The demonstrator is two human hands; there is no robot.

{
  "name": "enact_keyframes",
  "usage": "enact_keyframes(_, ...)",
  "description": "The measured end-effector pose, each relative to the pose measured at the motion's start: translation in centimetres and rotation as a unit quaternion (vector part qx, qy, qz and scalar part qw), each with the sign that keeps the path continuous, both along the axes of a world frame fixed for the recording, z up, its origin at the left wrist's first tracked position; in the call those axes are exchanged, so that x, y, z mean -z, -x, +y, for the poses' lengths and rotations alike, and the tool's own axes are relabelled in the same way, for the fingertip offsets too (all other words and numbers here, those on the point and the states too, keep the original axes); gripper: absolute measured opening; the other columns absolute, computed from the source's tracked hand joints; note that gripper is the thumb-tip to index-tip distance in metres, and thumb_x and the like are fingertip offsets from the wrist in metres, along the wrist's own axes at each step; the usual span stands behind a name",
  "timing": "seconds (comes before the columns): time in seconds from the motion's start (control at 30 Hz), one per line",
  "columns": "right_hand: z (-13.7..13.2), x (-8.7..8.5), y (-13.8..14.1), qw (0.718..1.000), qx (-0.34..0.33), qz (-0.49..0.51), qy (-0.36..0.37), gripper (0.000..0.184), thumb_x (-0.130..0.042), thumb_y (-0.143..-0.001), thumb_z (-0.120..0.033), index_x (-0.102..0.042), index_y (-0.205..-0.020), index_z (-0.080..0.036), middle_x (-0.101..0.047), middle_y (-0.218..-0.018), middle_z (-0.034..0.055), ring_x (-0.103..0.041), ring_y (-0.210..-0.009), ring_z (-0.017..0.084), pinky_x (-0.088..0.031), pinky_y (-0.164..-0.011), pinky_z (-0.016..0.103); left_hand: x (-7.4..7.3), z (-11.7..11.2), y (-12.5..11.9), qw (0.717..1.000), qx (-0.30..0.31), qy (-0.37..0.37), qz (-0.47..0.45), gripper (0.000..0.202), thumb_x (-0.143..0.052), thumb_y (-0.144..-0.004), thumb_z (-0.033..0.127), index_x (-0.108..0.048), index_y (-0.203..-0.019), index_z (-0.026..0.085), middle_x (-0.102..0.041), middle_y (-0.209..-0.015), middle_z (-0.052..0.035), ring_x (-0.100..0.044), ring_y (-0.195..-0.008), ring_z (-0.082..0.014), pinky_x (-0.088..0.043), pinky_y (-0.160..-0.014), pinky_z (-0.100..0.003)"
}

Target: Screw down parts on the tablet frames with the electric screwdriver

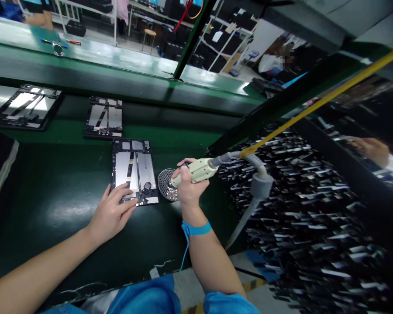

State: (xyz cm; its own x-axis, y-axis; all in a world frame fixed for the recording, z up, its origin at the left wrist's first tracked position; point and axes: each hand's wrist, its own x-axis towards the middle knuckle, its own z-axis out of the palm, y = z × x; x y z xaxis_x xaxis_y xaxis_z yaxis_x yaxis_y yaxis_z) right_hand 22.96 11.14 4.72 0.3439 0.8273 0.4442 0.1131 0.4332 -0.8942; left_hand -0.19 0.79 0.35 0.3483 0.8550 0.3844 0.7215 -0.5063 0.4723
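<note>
My right hand (pixel 188 189) grips a beige electric screwdriver (pixel 196 171) whose tip points down into a round dish of small screws (pixel 166 188). A grey hose and a yellow cable (pixel 317 102) run from the tool's back end up to the right. My left hand (pixel 113 211) lies flat on the near edge of a dark tablet frame with silver plates (pixel 134 168), fingers spread, holding it against the green bench. A blue wrist strap (pixel 196 228) circles my right wrist.
Two more tablet frames lie further back on the belt (pixel 104 117) (pixel 28 106). A raised green shelf (pixel 85 52) holds small tools. To the right is a dark rack of many stacked parts (pixel 314 209). Another person's hand (pixel 371 149) shows at far right.
</note>
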Motion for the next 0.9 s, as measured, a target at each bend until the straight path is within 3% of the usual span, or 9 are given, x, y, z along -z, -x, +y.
enact_keyframes(0.23,-1.4,-2.3,1.6,0.998,-0.022,0.051,-0.034,0.022,-0.070,-0.088,-0.037,-0.062,-0.099,-0.020,-0.066,-0.086,-0.0002,-0.061,-0.047,0.010,-0.048,-0.045,0.025,0.3,0.3,-0.3,1.000,-0.004,-0.002,-0.006,0.023,-0.058,-0.101,0.022,-0.070,-0.119,0.023,-0.068,-0.125,-0.0127,-0.056,-0.135,-0.0335,-0.040,-0.113,-0.068)
enact_keyframes(0.33,-3.2,-2.7,3.7,0.992,-0.103,0.061,-0.030,0.024,-0.067,-0.089,-0.041,-0.061,-0.104,-0.023,-0.065,-0.089,0.0000,-0.061,-0.048,0.011,-0.050,-0.045,0.026,0.3,0.3,-0.4,1.000,-0.005,0.008,-0.016,0.027,-0.060,-0.099,0.023,-0.066,-0.125,0.022,-0.068,-0.126,-0.0134,-0.056,-0.135,-0.0337,-0.040,-0.113,-0.067)
enact_keyframes(0.47,-5.0,-1.9,6.2,0.971,-0.234,0.054,-0.019,0.028,-0.066,-0.091,-0.041,-0.062,-0.114,-0.025,-0.066,-0.100,0.0018,-0.065,-0.053,0.011,-0.053,-0.049,0.028,0.0,0.4,-0.3,0.999,-0.002,0.024,-0.030,0.029,-0.060,-0.098,0.026,-0.064,-0.126,0.020,-0.067,-0.127,-0.0140,-0.055,-0.135,-0.0339,-0.038,-0.114,-0.067)
enact_keyframes(0.53,-5.3,-1.5,6.9,0.962,-0.267,0.050,-0.019,0.029,-0.067,-0.092,-0.041,-0.061,-0.115,-0.026,-0.065,-0.102,0.0021,-0.065,-0.055,0.011,-0.054,-0.051,0.029,-0.1,0.3,-0.3,0.999,0.001,0.035,-0.032,0.030,-0.060,-0.097,0.026,-0.063,-0.126,0.021,-0.066,-0.128,-0.0135,-0.053,-0.137,-0.0338,-0.035,-0.116,-0.068)
enact_keyframes(0.9,-5.3,-0.9,7.2,0.958,-0.282,0.045,0.002,0.029,-0.066,-0.092,-0.041,-0.059,-0.116,-0.026,-0.065,-0.100,0.0015,-0.065,-0.057,0.012,-0.056,-0.056,0.032,0.0,0.4,-0.4,0.998,0.003,0.044,-0.047,0.028,-0.060,-0.097,0.027,-0.064,-0.125,0.021,-0.066,-0.130,-0.0135,-0.052,-0.139,-0.0338,-0.034,-0.116,-0.068)
